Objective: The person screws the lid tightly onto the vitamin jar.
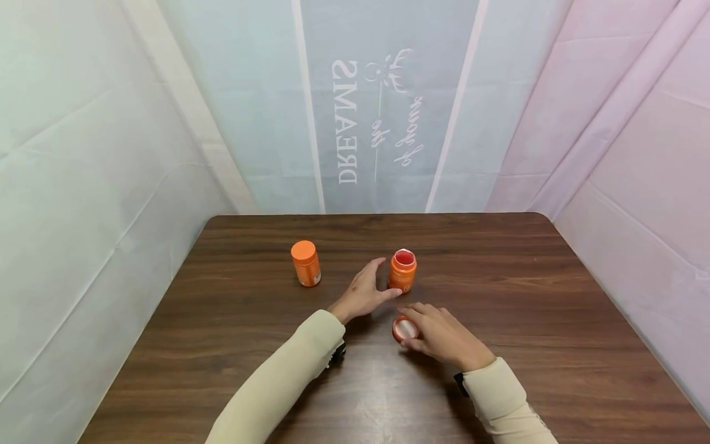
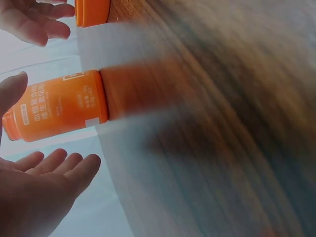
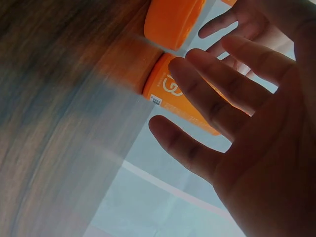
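An orange jar [image 1: 402, 277] stands upright with its mouth uncovered, showing a red inside. My left hand [image 1: 363, 293] is beside it, thumb and fingers spread apart around its near left side. In the left wrist view the printed jar [image 2: 59, 106] shows between the thumb and the other fingers of the left hand [image 2: 44, 192]. An orange lid [image 1: 406, 330] with its whitish underside up is nearer the front. My right hand [image 1: 444, 333] is right at the lid's right edge. In the right wrist view its fingers [image 3: 185, 148] are extended, and the lid [image 3: 173, 22] shows beyond them.
A second orange jar [image 1: 306, 265], its lid on, stands to the left of the left hand. The dark wooden table [image 1: 499, 265] has fabric walls behind it and at both sides. Printed lettering [image 1: 346, 123] marks the back curtain.
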The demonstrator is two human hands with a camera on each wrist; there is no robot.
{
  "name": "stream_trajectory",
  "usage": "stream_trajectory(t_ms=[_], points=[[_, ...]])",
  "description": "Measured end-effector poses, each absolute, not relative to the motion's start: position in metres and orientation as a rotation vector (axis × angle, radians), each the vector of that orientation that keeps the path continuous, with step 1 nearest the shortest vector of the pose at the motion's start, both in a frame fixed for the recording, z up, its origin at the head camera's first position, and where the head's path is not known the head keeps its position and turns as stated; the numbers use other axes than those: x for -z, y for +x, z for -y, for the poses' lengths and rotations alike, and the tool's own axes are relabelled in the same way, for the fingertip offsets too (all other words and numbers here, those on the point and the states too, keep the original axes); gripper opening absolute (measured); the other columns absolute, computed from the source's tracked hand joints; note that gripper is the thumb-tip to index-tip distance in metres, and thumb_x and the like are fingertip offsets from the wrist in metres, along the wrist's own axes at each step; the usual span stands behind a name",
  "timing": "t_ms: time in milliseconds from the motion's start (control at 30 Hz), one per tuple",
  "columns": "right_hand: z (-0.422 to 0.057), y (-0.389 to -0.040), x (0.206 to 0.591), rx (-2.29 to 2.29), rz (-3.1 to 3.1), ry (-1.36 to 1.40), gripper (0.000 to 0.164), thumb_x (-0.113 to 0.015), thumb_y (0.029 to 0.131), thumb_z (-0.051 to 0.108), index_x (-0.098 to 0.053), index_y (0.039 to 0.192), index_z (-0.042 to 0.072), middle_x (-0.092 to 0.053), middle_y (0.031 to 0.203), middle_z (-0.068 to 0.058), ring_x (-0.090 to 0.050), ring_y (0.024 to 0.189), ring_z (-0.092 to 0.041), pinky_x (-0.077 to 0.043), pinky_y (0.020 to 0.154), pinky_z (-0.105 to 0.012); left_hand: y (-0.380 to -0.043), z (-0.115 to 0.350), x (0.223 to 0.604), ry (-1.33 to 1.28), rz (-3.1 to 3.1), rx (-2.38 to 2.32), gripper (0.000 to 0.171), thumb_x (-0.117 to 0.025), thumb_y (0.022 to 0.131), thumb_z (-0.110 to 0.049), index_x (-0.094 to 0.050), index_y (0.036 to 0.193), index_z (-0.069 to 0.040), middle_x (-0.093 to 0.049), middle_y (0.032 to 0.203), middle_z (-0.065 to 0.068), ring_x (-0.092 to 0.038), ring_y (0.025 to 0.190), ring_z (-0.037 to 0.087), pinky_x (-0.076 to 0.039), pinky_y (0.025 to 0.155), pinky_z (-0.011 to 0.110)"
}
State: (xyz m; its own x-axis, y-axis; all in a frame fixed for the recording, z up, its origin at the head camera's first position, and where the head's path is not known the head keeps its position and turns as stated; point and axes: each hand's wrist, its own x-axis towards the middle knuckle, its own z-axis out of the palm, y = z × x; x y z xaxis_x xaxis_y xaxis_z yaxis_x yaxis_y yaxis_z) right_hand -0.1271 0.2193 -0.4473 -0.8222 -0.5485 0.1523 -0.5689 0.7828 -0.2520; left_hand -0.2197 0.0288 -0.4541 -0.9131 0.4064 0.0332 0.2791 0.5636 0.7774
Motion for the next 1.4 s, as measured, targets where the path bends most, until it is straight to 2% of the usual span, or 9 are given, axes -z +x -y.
stream_trajectory(t_ms=[300, 600, 967, 1133, 1400], points=[[-0.221, -0.126, 0.450, -0.452, 2.913, 0.888, 0.055, -0.083, 0.082, 0.025, -0.064, 0.127, -0.001, -0.065, 0.119, -0.013, -0.062, 0.104, -0.029, -0.052, 0.078, -0.053, -0.226, -0.038, 0.456, 0.573, -2.636, -1.371, 0.077, -0.079, 0.088, -0.032, -0.038, 0.150, -0.009, -0.048, 0.148, 0.011, -0.044, 0.137, 0.026, -0.038, 0.110, 0.046], [-0.219, -0.125, 0.454, -0.426, 2.931, 0.877, 0.051, -0.085, 0.081, 0.023, -0.065, 0.123, 0.003, -0.065, 0.110, -0.007, -0.062, 0.097, -0.024, -0.051, 0.074, -0.049, -0.226, -0.048, 0.460, 0.582, -2.624, -1.398, 0.074, -0.079, 0.089, -0.026, -0.039, 0.148, -0.008, -0.052, 0.143, 0.011, -0.049, 0.133, 0.029, -0.040, 0.109, 0.045], [-0.218, -0.125, 0.455, -0.435, 2.902, 0.899, 0.044, -0.084, 0.082, 0.013, -0.065, 0.119, 0.000, -0.064, 0.106, -0.008, -0.063, 0.089, -0.023, -0.054, 0.071, -0.044, -0.230, -0.056, 0.463, 0.546, -2.663, -1.388, 0.069, -0.076, 0.092, -0.025, -0.038, 0.146, -0.007, -0.051, 0.144, 0.013, -0.048, 0.133, 0.025, -0.038, 0.110, 0.043], [-0.217, -0.126, 0.456, -0.423, 2.906, 0.902, 0.045, -0.084, 0.082, 0.015, -0.065, 0.119, 0.000, -0.062, 0.102, -0.007, -0.062, 0.087, -0.022, -0.054, 0.071, -0.043, -0.231, -0.058, 0.463, 0.542, -2.663, -1.396, 0.062, -0.072, 0.094, -0.021, -0.039, 0.144, -0.005, -0.052, 0.142, 0.014, -0.050, 0.131, 0.025, -0.040, 0.109, 0.042], [-0.218, -0.127, 0.457, -0.400, 2.919, 0.897, 0.046, -0.084, 0.082, 0.015, -0.064, 0.119, -0.002, -0.062, 0.103, -0.009, -0.062, 0.090, -0.025, -0.054, 0.072, -0.046, -0.230, -0.056, 0.462, 0.551, -2.653, -1.392, 0.061, -0.072, 0.095, -0.021, -0.038, 0.143, -0.006, -0.053, 0.141, 0.013, -0.051, 0.131, 0.024, -0.040, 0.109, 0.041]])
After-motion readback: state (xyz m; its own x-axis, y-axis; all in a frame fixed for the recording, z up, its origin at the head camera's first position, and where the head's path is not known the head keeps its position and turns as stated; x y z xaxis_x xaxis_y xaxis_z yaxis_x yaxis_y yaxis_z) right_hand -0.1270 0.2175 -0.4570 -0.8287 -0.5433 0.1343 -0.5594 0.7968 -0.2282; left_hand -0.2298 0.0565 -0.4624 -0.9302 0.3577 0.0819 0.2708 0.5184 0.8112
